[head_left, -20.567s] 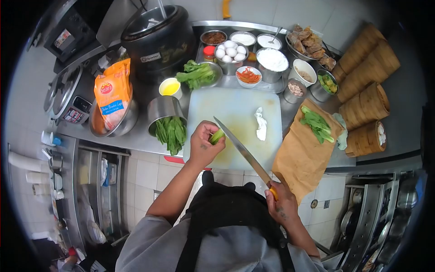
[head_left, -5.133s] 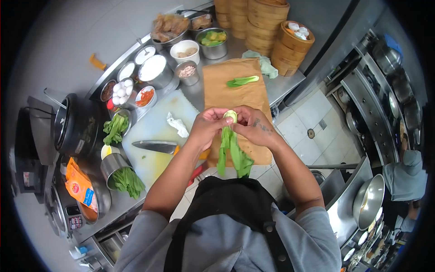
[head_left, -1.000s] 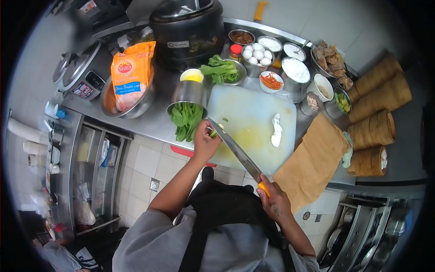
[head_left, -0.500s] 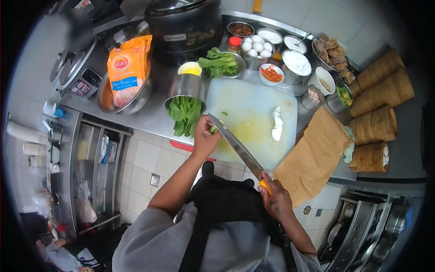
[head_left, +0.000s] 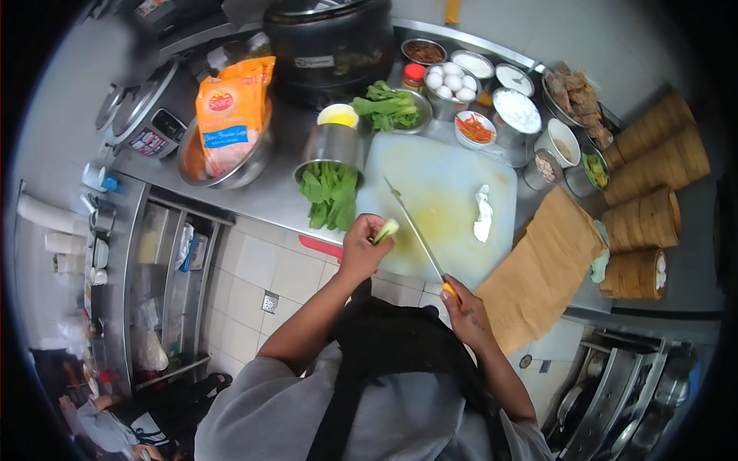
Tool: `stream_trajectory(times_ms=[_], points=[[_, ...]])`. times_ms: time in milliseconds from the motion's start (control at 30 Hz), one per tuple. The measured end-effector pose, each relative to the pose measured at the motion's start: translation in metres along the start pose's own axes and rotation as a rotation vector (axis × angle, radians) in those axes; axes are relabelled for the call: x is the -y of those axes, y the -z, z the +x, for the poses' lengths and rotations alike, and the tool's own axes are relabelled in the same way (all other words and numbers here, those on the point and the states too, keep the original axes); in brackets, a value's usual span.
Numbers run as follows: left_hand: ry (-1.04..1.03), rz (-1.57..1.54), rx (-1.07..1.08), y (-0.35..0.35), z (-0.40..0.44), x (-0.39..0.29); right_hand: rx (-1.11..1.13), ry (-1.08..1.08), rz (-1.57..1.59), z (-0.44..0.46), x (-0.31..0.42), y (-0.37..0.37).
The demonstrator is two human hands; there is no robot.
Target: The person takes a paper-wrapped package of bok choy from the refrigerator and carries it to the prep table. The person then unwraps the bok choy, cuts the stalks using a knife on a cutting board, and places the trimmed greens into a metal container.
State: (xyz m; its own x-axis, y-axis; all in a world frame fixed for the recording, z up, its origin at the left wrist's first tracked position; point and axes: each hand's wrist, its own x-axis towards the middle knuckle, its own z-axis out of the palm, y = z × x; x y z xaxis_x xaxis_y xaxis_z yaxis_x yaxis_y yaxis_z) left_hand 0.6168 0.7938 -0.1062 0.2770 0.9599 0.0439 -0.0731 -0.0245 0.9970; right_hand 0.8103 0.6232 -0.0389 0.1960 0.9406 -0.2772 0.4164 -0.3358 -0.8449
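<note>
My left hand (head_left: 363,250) is closed around a short pale-green vegetable stalk (head_left: 387,230), its light cut end facing up, at the near left edge of the white cutting board (head_left: 453,173). In my right hand (head_left: 470,316) is a long kitchen knife (head_left: 417,231) with a yellow handle. Its blade reaches diagonally over the board, tip toward the far left, apart from the stalk. A crumpled white strip (head_left: 483,213) lies on the board's right side. Left of the board, leafy greens (head_left: 330,196) spill from a metal container (head_left: 330,146) on its side.
Behind the board stand a bowl of greens (head_left: 388,107), a bowl of eggs (head_left: 452,81), shredded carrot (head_left: 475,128) and white powder (head_left: 516,111). Brown paper (head_left: 546,265) and bamboo steamers (head_left: 634,276) lie right. An orange bag (head_left: 224,115) sits in a bowl at left. Another person (head_left: 131,422) is at lower left.
My left hand has drawn the stalk back toward me, away from the blade, and turned its cut end up. The knife has rolled so its blade looks narrower. The view has shifted slightly.
</note>
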Motion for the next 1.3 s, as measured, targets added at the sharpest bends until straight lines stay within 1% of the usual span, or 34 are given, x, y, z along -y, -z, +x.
stream_trajectory(times_ms=[33,67,133,167,200,233,267,333,400,433,467,500,533,567,600,633,667,733,767,800,833,867,900,933,967,1000,1033,1067,1100,1133,1167,1200,1267,1300], points=[[0.035,0.045,-0.072,0.014,0.006,0.007,-0.023,-0.005,-0.020,-0.002,-0.003,0.001],[0.026,0.052,-0.083,0.027,0.012,0.002,-0.049,-0.012,-0.040,-0.004,-0.008,0.002],[0.059,-0.043,-0.301,0.047,0.027,-0.009,-0.070,-0.001,-0.055,-0.007,-0.011,0.005],[0.055,-0.043,-0.305,0.052,0.034,-0.021,-0.046,-0.092,-0.029,-0.011,-0.004,0.010],[0.093,-0.082,-0.298,0.056,0.040,-0.033,-0.022,-0.184,-0.002,-0.014,-0.001,0.013],[0.130,-0.120,-0.289,0.059,0.043,-0.041,-0.023,-0.181,-0.001,-0.016,-0.003,0.014],[0.126,-0.119,-0.286,0.060,0.044,-0.043,-0.038,-0.181,0.008,-0.017,-0.008,0.014],[0.262,-0.286,-0.197,0.056,0.047,-0.046,-0.072,-0.184,0.020,-0.023,-0.022,0.010],[0.200,-0.092,-0.137,0.056,0.040,-0.021,-0.025,-0.153,-0.060,-0.027,-0.048,0.008],[0.211,-0.138,-0.134,0.046,0.040,-0.010,-0.077,-0.110,-0.003,-0.027,-0.062,0.006],[0.183,-0.061,-0.072,0.039,0.038,-0.003,-0.124,-0.068,0.053,-0.032,-0.072,0.000],[0.245,0.011,-0.033,0.030,0.031,-0.011,-0.139,-0.060,0.092,-0.038,-0.074,0.000],[0.201,0.177,0.016,0.027,0.029,-0.005,-0.142,-0.049,0.141,-0.036,-0.072,0.002],[-0.065,0.410,0.045,0.023,0.030,0.013,-0.169,-0.092,0.158,-0.041,-0.052,0.011],[-0.096,0.307,0.173,0.025,0.032,0.034,-0.182,-0.132,0.175,-0.048,-0.033,0.019],[-0.163,0.595,0.273,0.016,0.027,-0.002,-0.210,-0.122,0.184,-0.050,-0.034,0.021],[-0.166,0.681,0.392,0.014,0.028,-0.006,-0.243,-0.112,0.184,-0.048,-0.033,0.030],[-0.344,0.990,0.554,0.011,0.031,-0.018,-0.125,-0.182,0.071,-0.045,-0.032,0.044],[-0.362,0.988,0.568,0.012,0.032,-0.018,-0.203,-0.169,0.044,-0.044,-0.036,0.042],[-0.347,1.012,0.620,0.014,0.035,-0.017,-0.224,-0.172,0.051,-0.045,-0.037,0.044],[-0.326,1.037,0.671,0.014,0.037,-0.016,-0.248,-0.166,-0.028,-0.046,-0.037,0.047],[-0.326,1.037,0.686,0.015,0.040,-0.014,-0.262,-0.164,-0.105,-0.049,-0.036,0.048],[-0.337,1.045,0.724,0.014,0.042,-0.017,-0.258,-0.178,-0.095,-0.052,-0.034,0.050],[-0.339,1.053,0.758,0.015,0.041,-0.020,-0.275,-0.203,-0.177,-0.054,-0.029,0.055],[-0.313,1.074,0.843,0.018,0.042,-0.023,-0.277,-0.229,-0.261,-0.058,-0.027,0.057],[-0.362,1.084,0.850,0.025,0.046,-0.004,-0.250,-0.144,-0.277,-0.059,-0.040,0.058],[-0.348,1.155,0.870,0.027,0.048,0.006,-0.415,0.183,-0.189,-0.057,-0.078,0.052],[-0.334,1.188,0.886,0.026,0.049,0.004,-0.299,0.019,-0.359,-0.057,-0.089,0.058],[-0.313,1.197,0.884,0.023,0.045,-0.006,-0.277,-0.014,-0.492,-0.058,-0.075,0.065],[-0.355,1.130,0.844,0.027,0.045,0.003,-0.292,-0.016,-0.509,-0.060,-0.081,0.065],[-0.401,1.018,0.782,0.026,0.045,-0.002,-0.281,0.001,-0.577,-0.060,-0.071,0.067],[-0.317,0.847,0.736,0.026,0.049,-0.002,-0.291,0.030,-0.647,-0.059,-0.056,0.072],[-0.366,0.888,0.763,0.026,0.049,-0.008,-0.221,0.001,-0.784,-0.059,-0.048,0.076],[-0.349,0.890,0.748,0.027,0.046,-0.011,-0.197,0.013,-0.825,-0.058,-0.049,0.078]])
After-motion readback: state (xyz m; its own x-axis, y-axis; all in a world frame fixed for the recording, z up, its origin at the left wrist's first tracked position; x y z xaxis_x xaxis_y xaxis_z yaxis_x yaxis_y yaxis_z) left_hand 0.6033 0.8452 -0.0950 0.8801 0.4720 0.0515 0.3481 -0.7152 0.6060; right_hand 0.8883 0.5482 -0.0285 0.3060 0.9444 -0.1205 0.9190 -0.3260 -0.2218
